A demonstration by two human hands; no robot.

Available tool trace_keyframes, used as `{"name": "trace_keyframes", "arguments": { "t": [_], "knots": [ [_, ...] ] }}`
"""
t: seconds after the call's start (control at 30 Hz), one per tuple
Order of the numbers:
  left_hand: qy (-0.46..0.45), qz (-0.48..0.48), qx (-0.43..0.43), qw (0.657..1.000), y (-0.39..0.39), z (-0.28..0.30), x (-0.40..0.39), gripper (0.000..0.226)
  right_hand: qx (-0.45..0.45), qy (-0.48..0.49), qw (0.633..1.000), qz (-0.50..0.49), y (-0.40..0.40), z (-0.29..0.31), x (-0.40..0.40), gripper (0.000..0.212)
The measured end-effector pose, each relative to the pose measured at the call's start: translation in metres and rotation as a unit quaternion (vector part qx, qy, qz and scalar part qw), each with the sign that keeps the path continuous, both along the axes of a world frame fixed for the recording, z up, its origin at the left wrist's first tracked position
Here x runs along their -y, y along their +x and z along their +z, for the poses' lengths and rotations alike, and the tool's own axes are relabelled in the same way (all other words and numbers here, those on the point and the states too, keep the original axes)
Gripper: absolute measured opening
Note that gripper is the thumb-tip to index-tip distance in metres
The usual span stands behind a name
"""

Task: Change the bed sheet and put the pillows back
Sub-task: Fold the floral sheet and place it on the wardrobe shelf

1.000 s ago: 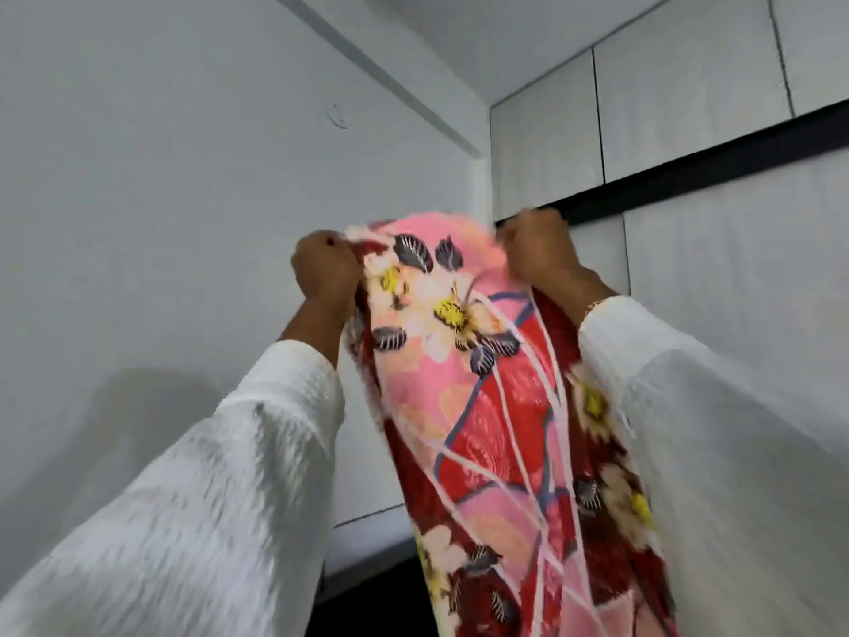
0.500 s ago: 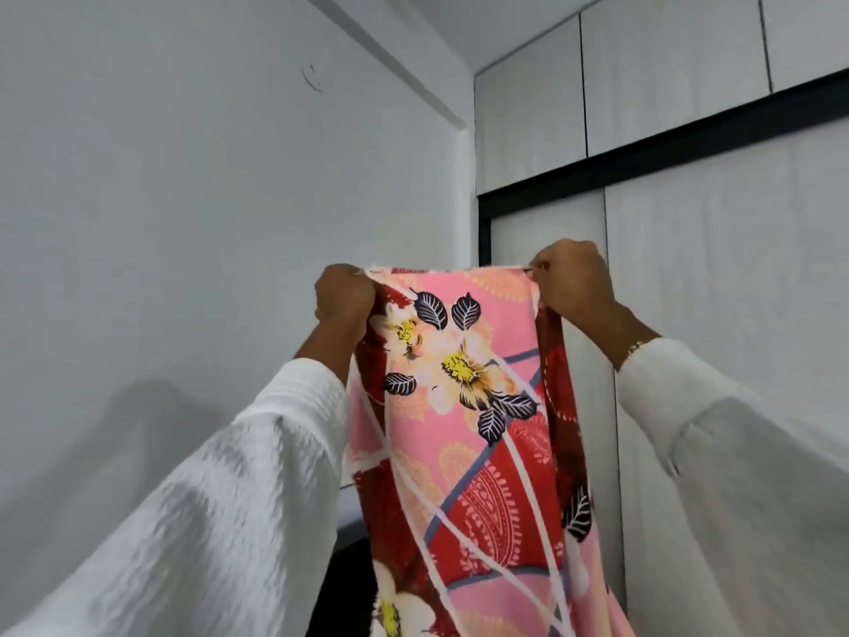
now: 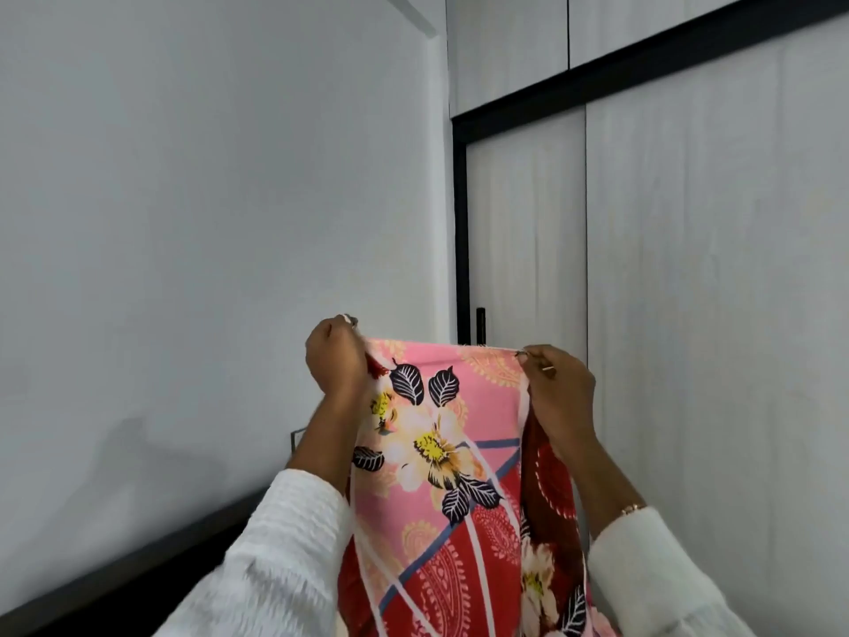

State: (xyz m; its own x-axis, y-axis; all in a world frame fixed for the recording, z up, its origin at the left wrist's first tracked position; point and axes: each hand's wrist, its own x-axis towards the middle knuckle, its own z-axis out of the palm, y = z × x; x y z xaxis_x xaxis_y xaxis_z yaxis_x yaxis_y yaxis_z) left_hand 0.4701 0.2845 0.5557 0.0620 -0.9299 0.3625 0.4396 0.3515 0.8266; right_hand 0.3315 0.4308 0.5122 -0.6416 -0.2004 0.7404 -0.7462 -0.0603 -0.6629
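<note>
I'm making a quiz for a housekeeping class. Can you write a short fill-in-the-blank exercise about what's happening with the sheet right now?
1. The floral sheet is held up by its ____ edge.
2. The left hand and the right hand each ____ one corner of it.
3. Both arms wear ____ sleeves.
4. Behind the right hand stands a pale wardrobe trimmed in ____.

Missing words: top; grip; white; black
</note>
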Motion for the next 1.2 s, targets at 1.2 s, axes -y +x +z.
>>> {"name": "trace_keyframes", "arguments": {
  "t": [1.2],
  "knots": [
    [-0.412, 0.032, 0.42, 0.808, -0.055, -0.095, -0.005, 0.021, 0.026, 0.138, 0.939, 0.313, 0.075, -0.185, 0.006, 0.022]
  ]
}}
